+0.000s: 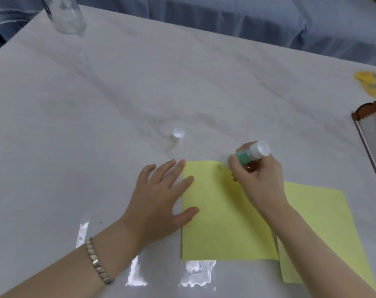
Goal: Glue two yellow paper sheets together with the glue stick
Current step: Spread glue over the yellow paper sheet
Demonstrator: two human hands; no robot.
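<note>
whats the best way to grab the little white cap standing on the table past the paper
Pinch the cap across its round side wall, coming straight down from above. It stands upright on the table, apart from the yellow sheet and both hands, so its sides are free all round. The left hand, flat at the sheet's edge, looks nearer; the right hand grips the glue stick.

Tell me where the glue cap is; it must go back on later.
Head view: the white cap stands on the table beyond the left hand, left of the glue stick.
</note>
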